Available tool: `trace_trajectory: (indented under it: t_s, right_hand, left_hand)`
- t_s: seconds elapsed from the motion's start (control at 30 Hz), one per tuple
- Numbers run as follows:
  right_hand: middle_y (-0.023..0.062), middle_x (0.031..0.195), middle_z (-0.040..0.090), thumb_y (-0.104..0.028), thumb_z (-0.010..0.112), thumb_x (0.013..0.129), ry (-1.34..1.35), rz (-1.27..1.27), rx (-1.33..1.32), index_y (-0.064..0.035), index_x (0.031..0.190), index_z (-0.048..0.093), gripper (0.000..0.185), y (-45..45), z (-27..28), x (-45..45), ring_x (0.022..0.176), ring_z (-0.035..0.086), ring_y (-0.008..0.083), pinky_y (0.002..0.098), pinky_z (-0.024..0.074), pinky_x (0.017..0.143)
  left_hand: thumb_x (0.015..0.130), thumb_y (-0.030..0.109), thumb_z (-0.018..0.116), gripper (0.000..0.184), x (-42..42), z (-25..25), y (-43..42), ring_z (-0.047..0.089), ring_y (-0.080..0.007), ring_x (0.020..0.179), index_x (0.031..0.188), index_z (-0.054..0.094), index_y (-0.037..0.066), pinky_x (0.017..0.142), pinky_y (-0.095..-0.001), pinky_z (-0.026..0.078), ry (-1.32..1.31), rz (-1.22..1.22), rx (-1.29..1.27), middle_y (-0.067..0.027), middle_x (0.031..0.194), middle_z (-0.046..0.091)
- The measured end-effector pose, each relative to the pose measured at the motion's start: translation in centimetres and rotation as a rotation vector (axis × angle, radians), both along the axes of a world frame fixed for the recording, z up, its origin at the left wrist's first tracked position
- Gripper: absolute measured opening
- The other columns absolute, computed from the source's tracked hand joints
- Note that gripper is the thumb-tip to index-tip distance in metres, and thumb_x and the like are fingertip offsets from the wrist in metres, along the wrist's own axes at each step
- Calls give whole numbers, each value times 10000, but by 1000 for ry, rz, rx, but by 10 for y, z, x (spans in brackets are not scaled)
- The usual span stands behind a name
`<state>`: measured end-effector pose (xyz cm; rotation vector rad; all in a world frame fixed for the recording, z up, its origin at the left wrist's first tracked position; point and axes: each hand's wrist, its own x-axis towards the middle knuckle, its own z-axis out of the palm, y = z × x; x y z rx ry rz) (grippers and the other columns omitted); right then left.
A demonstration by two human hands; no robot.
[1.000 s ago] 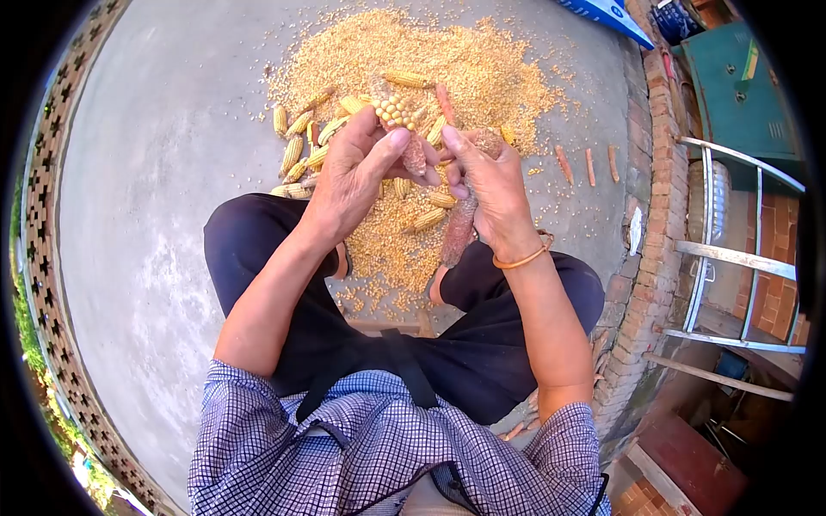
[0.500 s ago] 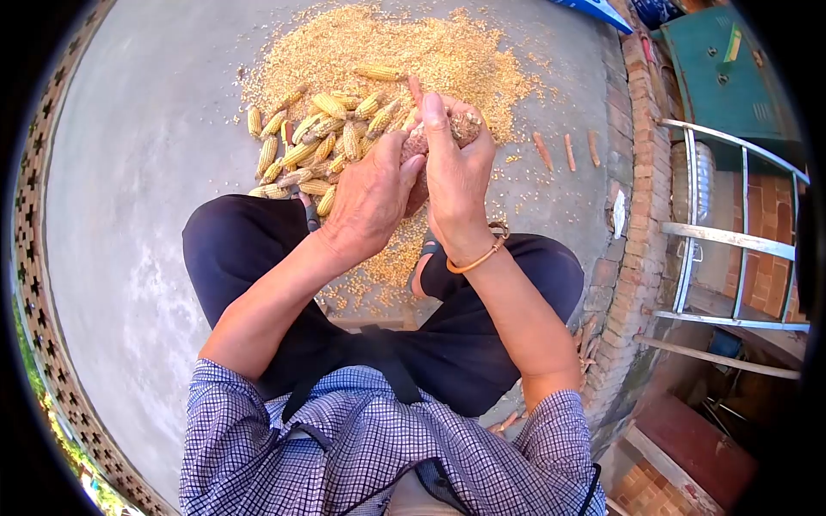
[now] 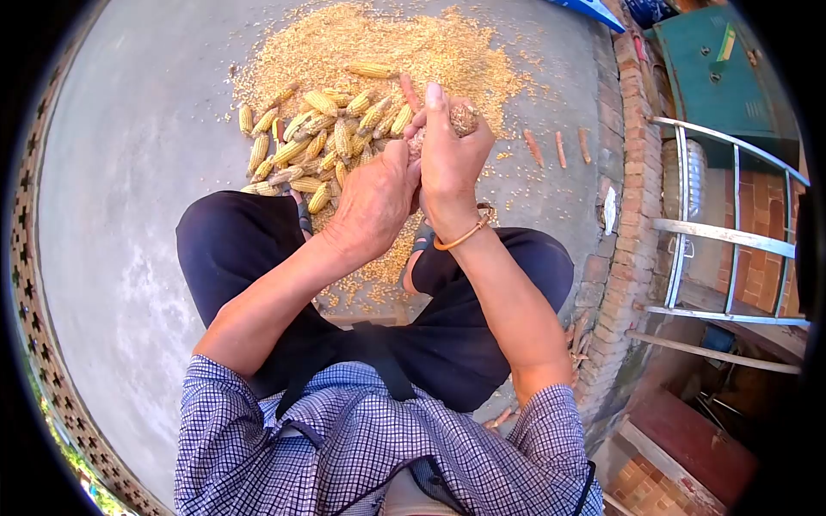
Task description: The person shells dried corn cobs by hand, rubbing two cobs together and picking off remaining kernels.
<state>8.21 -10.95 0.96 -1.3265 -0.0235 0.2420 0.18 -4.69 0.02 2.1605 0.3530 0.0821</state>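
My left hand point(image 3: 372, 206) and my right hand point(image 3: 449, 168) are closed and pressed together above the corn. A reddish, mostly stripped corncob point(image 3: 465, 119) shows past the fingers of my right hand, its thumb lying along it. More rough cob surface appears between the hands, but the part in my left fist is largely hidden. Just beyond them lies a pile of yellow corn ears point(image 3: 310, 146). Behind it spreads a wide heap of loose kernels point(image 3: 379, 39). A bare cob point(image 3: 409, 93) rests at the heap's near side.
Three stripped cobs point(image 3: 561, 150) lie to the right on the concrete floor point(image 3: 120, 198). A low brick edge point(image 3: 632, 189) runs along that side, with a metal rack point(image 3: 723, 232) and a green cabinet point(image 3: 714, 73) past it. Kernels are scattered between my feet.
My hands have drawn closer together and twisted, covering more of the cob between them. The view has shifted slightly; the ears and kernels look the same.
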Motion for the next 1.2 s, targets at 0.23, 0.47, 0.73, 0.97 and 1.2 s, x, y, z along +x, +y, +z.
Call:
trace_trajectory:
  t_s: [0.23, 0.47, 0.73, 0.97, 1.2]
  right_hand:
    - [52, 604, 589, -87, 573, 940, -281, -14, -72, 14, 764, 579, 203, 11, -5, 9, 509, 553, 119, 285, 467, 533]
    - [82, 568, 580, -79, 552, 909, -214, 8, -123, 16, 707, 578, 224, 16, 21, 13, 488, 541, 116, 310, 476, 522]
    - [77, 577, 536, -88, 561, 903, -120, -60, -67, 4, 716, 543, 209, 17, 13, 25, 477, 519, 136, 340, 542, 514]
    - [69, 736, 610, -216, 571, 977, -74, 104, 30, -6, 869, 593, 237, 10, 12, 26, 634, 591, 141, 345, 581, 754]
    - [107, 964, 669, -321, 540, 988, 17, 215, 42, -2, 1024, 622, 331, -4, 27, 17, 867, 633, 155, 298, 501, 762]
  left_hand:
    - [984, 141, 503, 212, 0, -5, 1, 629, -382, 637, 897, 429, -38, 562, -426, 483, -271, 52, -154, -232, 676, 587]
    - [976, 121, 504, 184, 8, -2, -1, 620, -416, 675, 908, 437, -37, 592, -467, 472, -332, 89, -49, -255, 703, 589]
    - [1013, 199, 478, 208, 13, -4, 0, 529, -324, 522, 934, 473, 6, 490, -403, 405, -458, 113, -216, -158, 632, 533]
    - [1047, 385, 399, 332, 3, 25, 25, 274, -52, 484, 979, 504, 78, 414, -200, 228, -74, -21, -1561, 54, 643, 304]
    - [1051, 385, 378, 382, -2, 23, 36, 309, -61, 503, 1070, 527, 33, 439, -212, 262, -96, 69, -1490, 30, 665, 348]
